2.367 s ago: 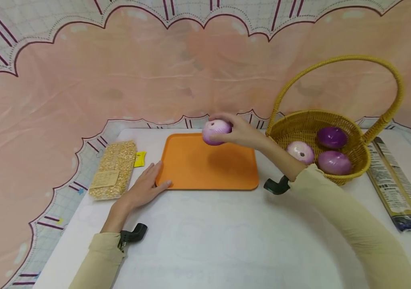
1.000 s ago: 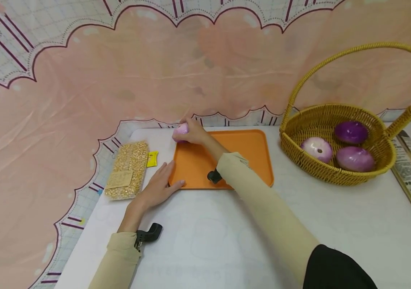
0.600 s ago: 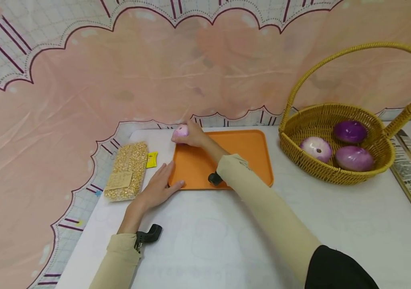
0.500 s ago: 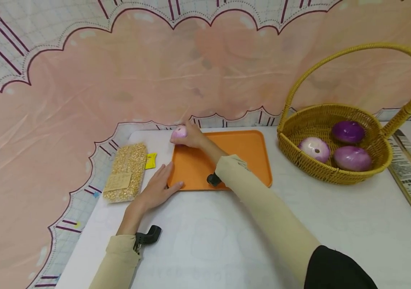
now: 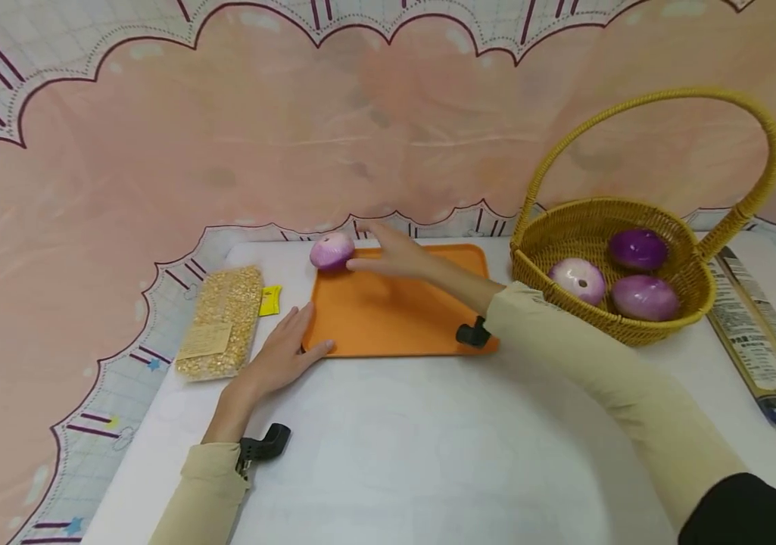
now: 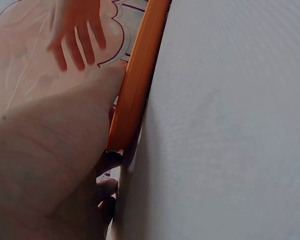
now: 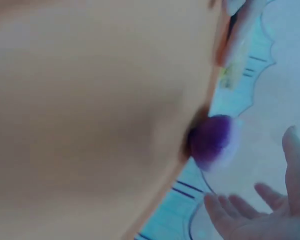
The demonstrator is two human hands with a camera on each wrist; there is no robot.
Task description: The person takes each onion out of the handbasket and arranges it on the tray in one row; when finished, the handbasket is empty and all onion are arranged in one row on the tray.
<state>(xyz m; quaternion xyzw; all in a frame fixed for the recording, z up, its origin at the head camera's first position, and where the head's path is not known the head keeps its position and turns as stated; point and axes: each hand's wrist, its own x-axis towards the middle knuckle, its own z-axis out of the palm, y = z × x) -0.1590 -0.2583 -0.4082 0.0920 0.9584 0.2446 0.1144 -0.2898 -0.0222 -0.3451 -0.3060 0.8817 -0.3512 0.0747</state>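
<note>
A purple onion (image 5: 331, 251) sits at the far left corner of the orange tray (image 5: 388, 325). My right hand (image 5: 397, 253) is just to the right of it with fingers spread, holding nothing. The right wrist view shows a gap between the onion (image 7: 215, 142) and the fingertips (image 7: 225, 202). My left hand (image 5: 277, 354) rests on the tray's near left corner, its fingers straight along the left side and its thumb over the front rim. From the left wrist, the tray's edge (image 6: 137, 85) is seen right against the thumb; the other fingers are partly hidden.
A yellow wicker basket (image 5: 544, 299) with a tall handle stands at the right, holding several purple onions. Left of the tray lie a bag of corn kernels (image 5: 224, 318) and a small yellow packet (image 5: 269, 300). A long printed package (image 5: 762, 333) lies beyond the basket.
My right hand carried the onion left across the tray to its far left corner, then let go and drew back to the right. The left hand has stayed at the tray's corner.
</note>
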